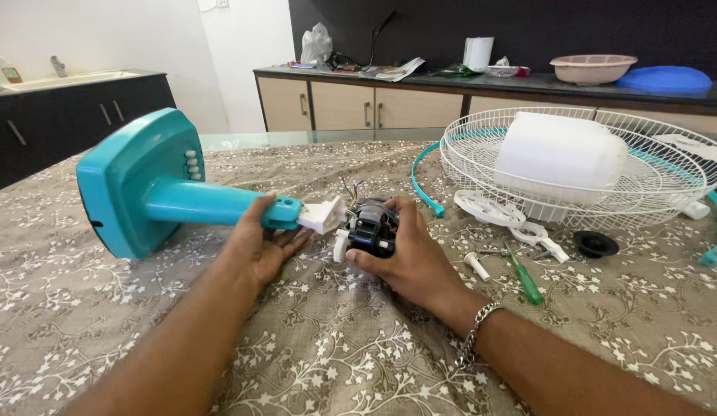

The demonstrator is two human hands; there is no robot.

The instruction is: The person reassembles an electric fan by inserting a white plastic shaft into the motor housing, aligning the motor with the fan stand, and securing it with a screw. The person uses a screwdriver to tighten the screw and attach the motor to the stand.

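Hands meet at the middle of a patterned tablecloth [335,347]; the left hand [260,245] cups the teal neck [212,204] of a fan stand from below, fingers curled loosely around its end, thumb on top near the white bracket [322,214]; the stand's square base [131,181] lies tipped on its side to the left, buttons facing right; the right hand [401,258] grips the black motor [372,227], fingers wrapped over it and closed on it, just beside the bracket; thin wires [350,189] rise behind the motor, though where they end is hard to tell; a green screwdriver [524,277] lies near the right wrist, with a white peg [475,266] and a black cap [595,244] close by; further right sits a white grille [481,146] holding a white cover [559,154]; a bracelet [474,335] circles the right wrist.
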